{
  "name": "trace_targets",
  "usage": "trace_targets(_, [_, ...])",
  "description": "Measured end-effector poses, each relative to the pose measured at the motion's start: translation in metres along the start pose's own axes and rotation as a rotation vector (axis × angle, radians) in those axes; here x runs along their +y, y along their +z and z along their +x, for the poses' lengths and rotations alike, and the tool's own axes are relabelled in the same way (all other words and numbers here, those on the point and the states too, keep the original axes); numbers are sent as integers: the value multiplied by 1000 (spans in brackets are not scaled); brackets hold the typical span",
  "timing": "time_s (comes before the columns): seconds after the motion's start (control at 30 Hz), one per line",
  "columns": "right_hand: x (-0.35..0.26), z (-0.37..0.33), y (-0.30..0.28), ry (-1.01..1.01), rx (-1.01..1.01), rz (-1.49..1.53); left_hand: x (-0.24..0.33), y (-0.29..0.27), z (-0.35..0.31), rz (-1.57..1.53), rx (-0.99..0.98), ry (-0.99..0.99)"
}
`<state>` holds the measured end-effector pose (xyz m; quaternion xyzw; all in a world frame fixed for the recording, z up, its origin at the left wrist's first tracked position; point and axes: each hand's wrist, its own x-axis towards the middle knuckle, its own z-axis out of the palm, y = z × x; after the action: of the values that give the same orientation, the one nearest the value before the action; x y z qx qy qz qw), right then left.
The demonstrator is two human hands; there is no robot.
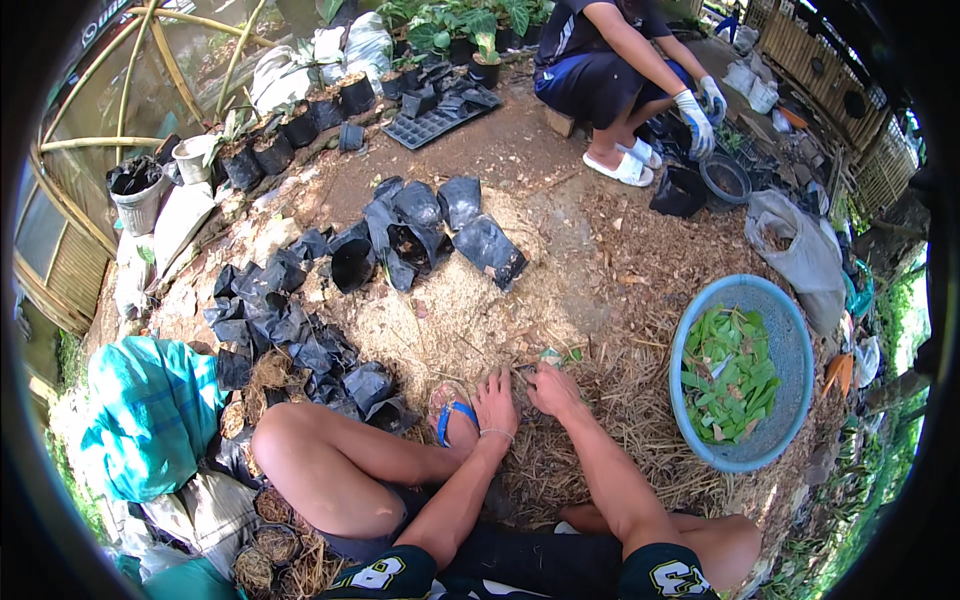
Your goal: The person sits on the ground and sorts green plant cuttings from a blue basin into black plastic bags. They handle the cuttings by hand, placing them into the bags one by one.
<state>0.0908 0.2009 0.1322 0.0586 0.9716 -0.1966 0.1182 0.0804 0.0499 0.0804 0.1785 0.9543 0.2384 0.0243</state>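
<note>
Low over the straw [610,410] in front of me, my two hands are close together. My left hand [495,405] lies palm down beside my foot in a blue-strapped flip-flop [445,425], its fingers stretched forward. Just to its right, my right hand [552,388] is closed, with its fingers curled; whatever it grips is hidden or too small to name. A small green and whitish piece [550,355] shows just beyond the right knuckles. Pale husks [440,320] cover the ground ahead of both hands.
Black plastic planting bags [290,310] lie ahead and left. A blue basin [690,430] of green leaves stands right. Beyond, a gloved person [620,60] crouches near a dark tub [725,180]. A teal-white sack [150,420] bulges at left; a seedling tray [440,125] lies farther back.
</note>
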Motion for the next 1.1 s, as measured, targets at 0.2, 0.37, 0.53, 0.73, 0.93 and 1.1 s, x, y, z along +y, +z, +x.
trace_targets(0.2, [11,7,-5,61,-113,119,-1,8,-4,48,-56,61])
trace_targets(0.37, [20,21,-15,198,-119,585,1,6,-4,50,-208,27])
trace_targets(0.53, [18,27,-20,293,-57,861,6,5,-6,109,-153,40])
trace_targets(0.73, [14,25,-17,218,-25,1193,7,6,-6,36,-147,24])
trace_targets(0.93, [10,28,-7,188,127,1417,4,5,-10,58,-192,67])
trace_targets(1.1, [19,33,2,181,305,850,3,9,-6,-3,-202,11])
